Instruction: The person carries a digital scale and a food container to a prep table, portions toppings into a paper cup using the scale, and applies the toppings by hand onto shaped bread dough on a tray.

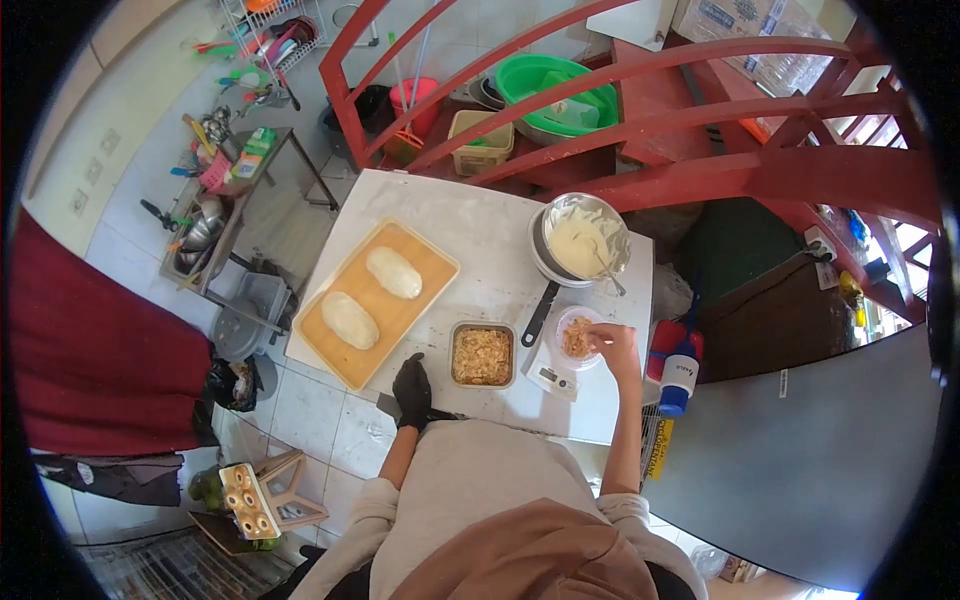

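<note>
My right hand (614, 347) is over a small clear bowl (561, 352), its fingers pinched at the light-brown shreds (577, 338) inside. The bowl stands on a white digital kitchen scale (552, 379). My left hand (411, 392), in a black glove, lies at the table's front edge with its fingers stretched out flat. Dark flat pieces show beside it; I cannot make out what they are. Between my hands is a square metal tin (483, 384) whose top is covered in golden-brown shreds (482, 357).
Two pale dough loaves (394, 272) lie on a wooden-coloured tray (420, 250) at the left. Behind the scale, a metal bowl (624, 243) holds cream and a spoon; a black-handled tool (541, 314) lies nearby. A red railing (680, 187) borders the white table (480, 205).
</note>
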{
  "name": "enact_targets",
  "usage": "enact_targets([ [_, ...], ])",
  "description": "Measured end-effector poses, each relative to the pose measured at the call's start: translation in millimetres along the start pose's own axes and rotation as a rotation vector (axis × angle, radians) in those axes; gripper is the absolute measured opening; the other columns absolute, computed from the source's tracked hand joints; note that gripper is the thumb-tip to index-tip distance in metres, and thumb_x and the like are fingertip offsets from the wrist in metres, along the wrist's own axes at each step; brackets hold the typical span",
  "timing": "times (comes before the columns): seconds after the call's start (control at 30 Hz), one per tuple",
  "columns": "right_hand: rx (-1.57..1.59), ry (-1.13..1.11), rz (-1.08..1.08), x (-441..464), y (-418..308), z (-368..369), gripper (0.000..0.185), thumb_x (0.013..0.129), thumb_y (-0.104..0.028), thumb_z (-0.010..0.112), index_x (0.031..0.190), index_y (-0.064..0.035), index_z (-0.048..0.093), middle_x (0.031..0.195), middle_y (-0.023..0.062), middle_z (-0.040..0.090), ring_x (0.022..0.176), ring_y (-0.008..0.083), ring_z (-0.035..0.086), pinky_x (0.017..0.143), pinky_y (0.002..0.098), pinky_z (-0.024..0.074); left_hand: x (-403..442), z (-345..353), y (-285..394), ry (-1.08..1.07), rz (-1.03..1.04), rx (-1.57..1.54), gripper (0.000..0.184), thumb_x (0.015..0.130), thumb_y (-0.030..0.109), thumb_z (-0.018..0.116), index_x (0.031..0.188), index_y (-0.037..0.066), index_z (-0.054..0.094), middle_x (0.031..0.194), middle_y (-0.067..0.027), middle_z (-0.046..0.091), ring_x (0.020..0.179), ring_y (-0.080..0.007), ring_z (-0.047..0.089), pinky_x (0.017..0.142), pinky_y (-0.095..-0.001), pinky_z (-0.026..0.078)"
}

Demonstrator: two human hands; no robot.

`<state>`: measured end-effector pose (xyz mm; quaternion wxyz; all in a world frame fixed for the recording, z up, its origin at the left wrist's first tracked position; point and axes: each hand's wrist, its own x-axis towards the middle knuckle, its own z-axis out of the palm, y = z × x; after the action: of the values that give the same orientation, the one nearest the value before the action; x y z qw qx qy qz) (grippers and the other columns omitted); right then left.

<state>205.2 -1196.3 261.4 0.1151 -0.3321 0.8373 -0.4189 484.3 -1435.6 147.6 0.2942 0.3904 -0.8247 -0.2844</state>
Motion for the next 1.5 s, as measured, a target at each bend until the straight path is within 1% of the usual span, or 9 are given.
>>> enact_targets([
  [0.17,0.274,0.093,0.088,-12,2,-7,0.012,0.074,0.004,0.060,0.085,0.0065,0.063,0.079,0.0113,0.065,0.071,0.0171,0.064,0.058,0.0266,0.0549,0,1,2,0.011,-0.017,0.019,0.020,0.085,0.005,0.046,0.101,0.007,0.060,0.096,-0.0161,0.062,0.088,-0.0300,0.060,0.077,-0.0360,0.047],
  [0.47,0.293,0.149,0.107,-17,0,-5,0.015,0.076,0.005,0.058,0.091,0.0060,0.062,0.081,0.0096,0.064,0.076,0.0148,0.063,0.060,0.0270,0.0560,0,0,0,-0.002,0.019,0.014,0.019,0.087,0.006,0.045,0.099,0.004,0.060,0.095,-0.0160,0.062,0.089,-0.0284,0.060,0.079,-0.0349,0.046],
  [0.53,0.310,0.150,0.113,-18,1,-3,0.015,0.076,0.005,0.058,0.090,0.0061,0.062,0.081,0.0096,0.064,0.075,0.0147,0.063,0.061,0.0268,0.0559,0,4,-3,0.047,0.080,0.011,0.021,0.085,0.007,0.045,0.103,0.009,0.056,0.087,-0.0129,0.059,0.081,-0.0303,0.057,0.070,-0.0406,0.044],
  [0.57,0.324,0.150,0.119,-19,0,-2,0.015,0.076,0.005,0.058,0.090,0.0062,0.063,0.081,0.0096,0.064,0.075,0.0147,0.063,0.061,0.0267,0.0557,0,4,-3,0.047,0.079,0.012,0.021,0.085,0.007,0.045,0.103,0.009,0.056,0.087,-0.0129,0.059,0.081,-0.0303,0.057,0.070,-0.0406,0.044],
  [0.67,0.296,0.133,0.126,-19,-3,-3,0.014,0.076,0.005,0.059,0.089,0.0063,0.063,0.081,0.0098,0.064,0.075,0.0146,0.063,0.061,0.0263,0.0555,-1,4,-2,0.052,0.072,-0.024,0.021,0.085,0.007,0.044,0.102,0.009,0.056,0.089,-0.0128,0.059,0.083,-0.0304,0.057,0.072,-0.0404,0.044],
  [0.73,0.306,0.156,0.124,-21,0,-1,0.012,0.075,0.004,0.060,0.086,0.0058,0.063,0.078,0.0089,0.064,0.072,0.0140,0.063,0.058,0.0257,0.0548,-1,3,-2,0.015,0.009,-0.026,0.020,0.086,0.006,0.046,0.100,0.005,0.059,0.095,-0.0161,0.061,0.089,-0.0302,0.059,0.077,-0.0363,0.046],
  [0.97,0.324,0.183,0.131,-23,2,5,0.010,0.074,0.003,0.063,0.083,0.0053,0.064,0.074,0.0081,0.064,0.067,0.0125,0.062,0.055,0.0248,0.0536,0,0,3,-0.012,-0.010,0.010,0.021,0.086,0.006,0.044,0.101,0.006,0.059,0.096,-0.0162,0.061,0.089,-0.0305,0.059,0.077,-0.0364,0.046],
  [1.13,0.317,0.179,0.134,-24,3,5,0.010,0.075,0.003,0.062,0.084,0.0055,0.063,0.075,0.0086,0.064,0.068,0.0128,0.062,0.056,0.0251,0.0542,-2,4,-4,0.037,0.040,-0.005,0.021,0.086,0.006,0.045,0.102,0.006,0.059,0.096,-0.0158,0.062,0.089,-0.0305,0.059,0.078,-0.0369,0.046],
  [1.5,0.263,0.181,0.118,-26,4,6,0.011,0.075,0.004,0.061,0.085,0.0058,0.063,0.076,0.0098,0.064,0.069,0.0136,0.063,0.057,0.0255,0.0549,1,-1,2,-0.004,0.025,-0.020,0.021,0.086,0.006,0.044,0.101,0.005,0.059,0.096,-0.0161,0.061,0.088,-0.0312,0.058,0.077,-0.0368,0.046],
])
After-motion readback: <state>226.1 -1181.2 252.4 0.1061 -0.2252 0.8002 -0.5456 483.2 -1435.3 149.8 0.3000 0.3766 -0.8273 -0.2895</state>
